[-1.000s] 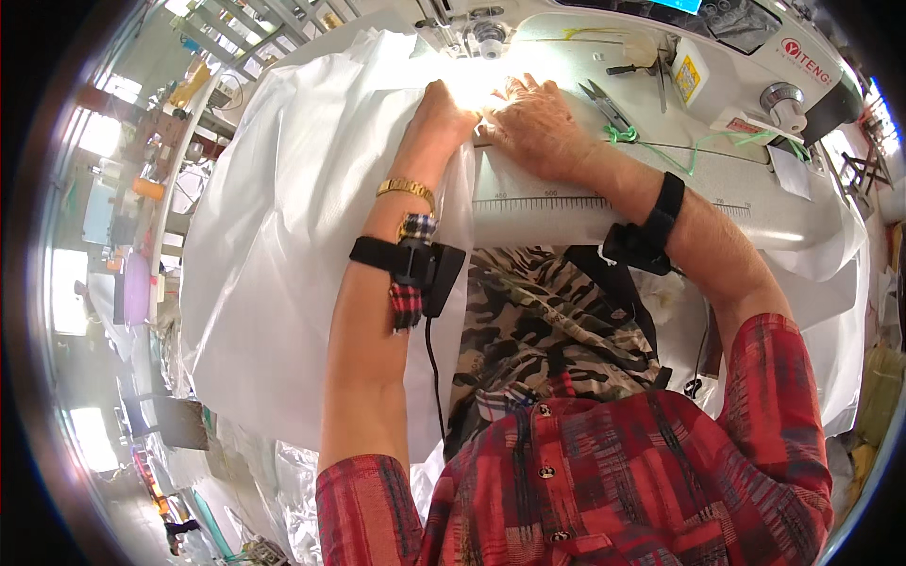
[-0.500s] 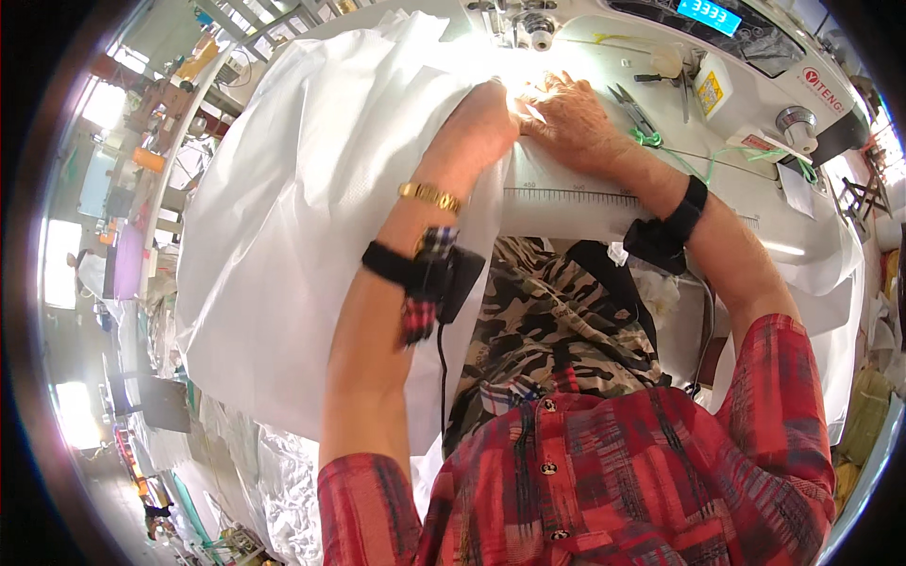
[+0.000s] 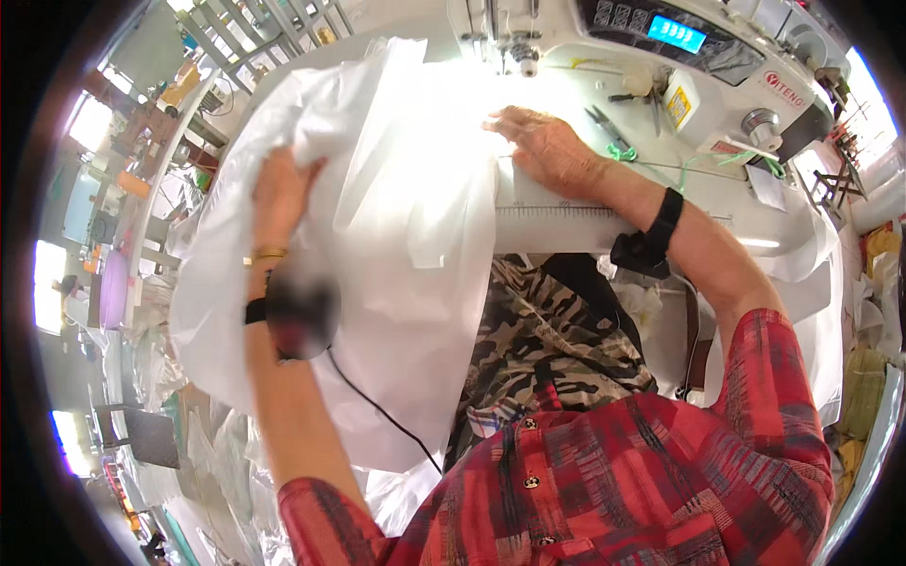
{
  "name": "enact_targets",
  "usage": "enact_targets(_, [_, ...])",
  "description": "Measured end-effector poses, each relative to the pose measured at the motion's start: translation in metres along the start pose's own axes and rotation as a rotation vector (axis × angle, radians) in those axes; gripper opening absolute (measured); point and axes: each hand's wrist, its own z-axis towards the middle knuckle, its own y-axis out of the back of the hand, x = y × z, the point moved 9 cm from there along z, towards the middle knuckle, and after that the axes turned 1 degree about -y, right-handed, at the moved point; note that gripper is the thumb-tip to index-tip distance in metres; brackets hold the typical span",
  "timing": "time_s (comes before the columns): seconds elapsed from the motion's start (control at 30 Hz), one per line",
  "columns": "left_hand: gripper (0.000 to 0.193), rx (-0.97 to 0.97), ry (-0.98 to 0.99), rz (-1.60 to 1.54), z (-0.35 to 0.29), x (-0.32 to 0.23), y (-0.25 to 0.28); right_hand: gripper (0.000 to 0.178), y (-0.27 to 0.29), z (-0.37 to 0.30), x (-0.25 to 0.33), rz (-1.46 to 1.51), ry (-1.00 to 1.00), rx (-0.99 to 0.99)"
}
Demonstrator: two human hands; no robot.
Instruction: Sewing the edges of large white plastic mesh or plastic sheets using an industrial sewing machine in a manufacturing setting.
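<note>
A large sheet of thin white woven plastic [image 3: 406, 189] spreads over the left of the sewing table and hangs down towards my lap. My left hand [image 3: 281, 193] lies on its left part, slightly blurred, thumb apart from the fingers. At the sheet's right edge, just in front of the sewing machine's needle area [image 3: 519, 57], my right hand [image 3: 547, 146] rests low over the machine bed. Its fingers stretch left towards the sheet, and strong lamp glare washes out their tips. No grip on the sheet shows in either hand.
Dark-handled snips [image 3: 604, 124] and green thread [image 3: 620, 153] lie right of my right hand. A ruler scale [image 3: 547, 211] runs along the table's front. The machine head with a lit display [image 3: 676, 34] spans the far right. A cable hangs from my left wrist device.
My left hand has left the spot beside my right hand and moved left and nearer across the sheet. My right hand stays near the needle area, and the sheet's right part now lies flatter.
</note>
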Motion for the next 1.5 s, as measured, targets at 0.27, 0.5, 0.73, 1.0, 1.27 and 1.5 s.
enact_targets(0.27, [0.022, -0.061, -0.095, 0.05, -0.053, -0.011, 0.008, 0.022, -0.015, 0.006, -0.017, -0.185, 0.044, 0.042])
enact_targets(0.5, [0.028, 0.226, 0.206, 0.143, -0.155, 0.122, 0.042, 0.017, 0.008, 0.009, -0.066, -0.08, -0.223, 0.304])
enact_targets(0.73, [0.027, -0.28, 0.005, 0.112, -0.114, -0.013, 0.154, 0.02, 0.021, -0.053, 0.055, -0.022, 0.147, -0.06])
enact_targets(1.0, [0.012, 0.522, -0.592, -0.543, -0.272, -0.263, 0.069, 0.025, -0.084, -0.109, 0.165, 0.42, 0.202, 0.478])
enact_targets(1.27, [0.043, 0.123, -0.109, -0.243, -0.269, -0.148, 0.033, 0.016, -0.067, -0.12, 0.161, 0.567, 0.15, 0.409])
enact_targets(1.5, [0.034, 0.092, -0.121, 0.093, -0.202, -0.024, 0.044, 0.019, 0.156, -0.095, 0.136, 1.084, 0.157, -0.586])
